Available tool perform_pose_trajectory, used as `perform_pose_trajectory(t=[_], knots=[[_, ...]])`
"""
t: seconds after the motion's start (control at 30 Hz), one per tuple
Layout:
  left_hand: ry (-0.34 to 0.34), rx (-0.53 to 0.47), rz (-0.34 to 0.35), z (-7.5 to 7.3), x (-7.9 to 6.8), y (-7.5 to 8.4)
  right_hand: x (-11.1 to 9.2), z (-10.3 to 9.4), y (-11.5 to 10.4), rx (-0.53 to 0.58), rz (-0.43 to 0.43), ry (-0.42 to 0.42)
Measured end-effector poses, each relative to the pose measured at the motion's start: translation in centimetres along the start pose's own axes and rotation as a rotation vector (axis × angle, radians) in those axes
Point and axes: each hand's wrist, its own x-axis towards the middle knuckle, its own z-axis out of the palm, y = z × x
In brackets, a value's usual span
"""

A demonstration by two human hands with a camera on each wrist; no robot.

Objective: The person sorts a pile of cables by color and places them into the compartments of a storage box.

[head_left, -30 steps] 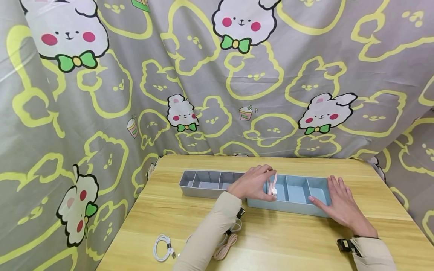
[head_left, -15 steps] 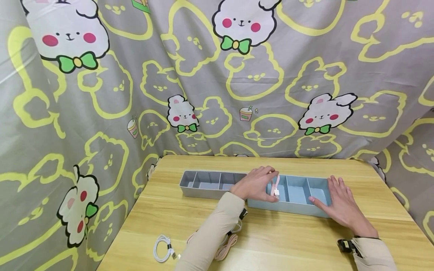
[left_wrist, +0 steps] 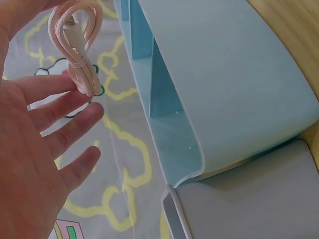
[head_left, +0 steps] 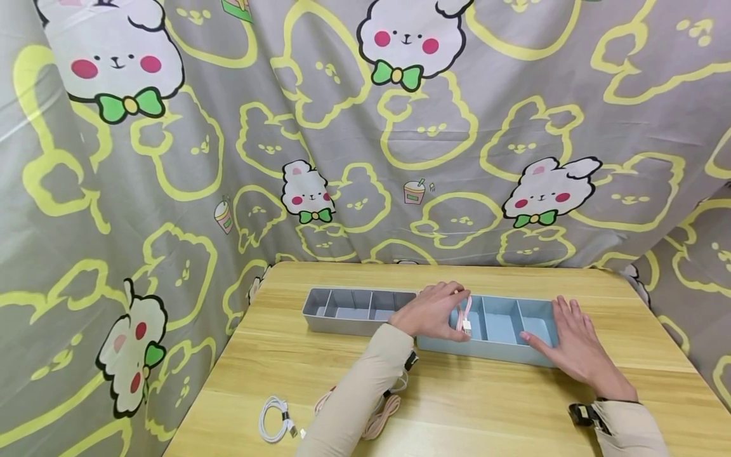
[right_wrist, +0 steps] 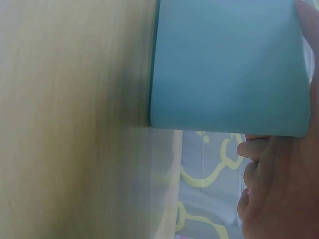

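My left hand (head_left: pixel 429 312) pinches a coiled pink charging cable (left_wrist: pixel 84 72) between thumb and fingertips, over the left part of a light blue divided storage box (head_left: pixel 485 350). A white USB plug hangs from the coil in the head view. In the left wrist view the other fingers are spread, apart from the box. My right hand (head_left: pixel 579 343) rests on the box's right end, its fingers extended along the far side and its thumb over the front part. The right wrist view shows the box's blue end wall (right_wrist: pixel 229 69) against that hand.
A grey divided box (head_left: pixel 342 325) stands against the blue one's left end. On the wooden table (head_left: pixel 240 374) lie a coiled white cable (head_left: pixel 273 420) and a pink cable (head_left: pixel 381 417), with more cables partly hidden under the left sleeve. A patterned curtain (head_left: pixel 354 139) hangs behind.
My left hand has shifted slightly right with the pink cable, then stayed nearly still over the last half second. The right hand and both boxes look unmoved.
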Motion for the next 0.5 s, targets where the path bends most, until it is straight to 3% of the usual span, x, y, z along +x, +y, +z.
perform_pose_trajectory(t=[0.5], knots=[[-0.036,-0.004,-0.018,0.28,0.3,0.1,0.06,-0.16,-0.12,0.006,0.016,-0.031]])
